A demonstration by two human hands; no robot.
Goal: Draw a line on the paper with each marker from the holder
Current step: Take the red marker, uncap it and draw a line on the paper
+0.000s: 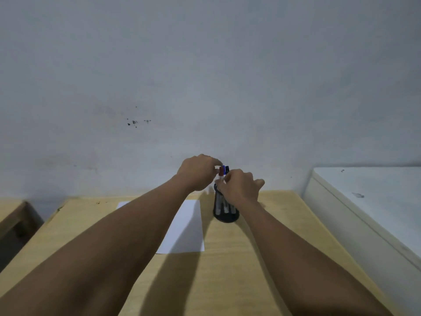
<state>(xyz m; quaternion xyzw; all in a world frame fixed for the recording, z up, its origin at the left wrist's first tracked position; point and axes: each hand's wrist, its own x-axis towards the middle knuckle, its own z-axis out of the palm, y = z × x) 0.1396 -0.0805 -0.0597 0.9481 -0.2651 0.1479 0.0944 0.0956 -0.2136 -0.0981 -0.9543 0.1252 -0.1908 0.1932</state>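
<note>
A black mesh holder (226, 213) stands on the wooden table (227, 270), just right of a white sheet of paper (186, 229). Several markers rise out of it, with a red cap (221, 171), a blue cap (224, 169) and a black cap (227, 169) showing at the top. My left hand (197, 172) has its fingertips pinched on the red cap. My right hand (239, 187) is closed around the marker barrels just above the holder's rim. The paper's left part is hidden under my left forearm. No line shows on the visible paper.
A grey wall rises directly behind the table. A white cabinet (369, 201) stands along the table's right side. Part of a darker wooden piece of furniture (16, 220) sits at the left, lower than the tabletop.
</note>
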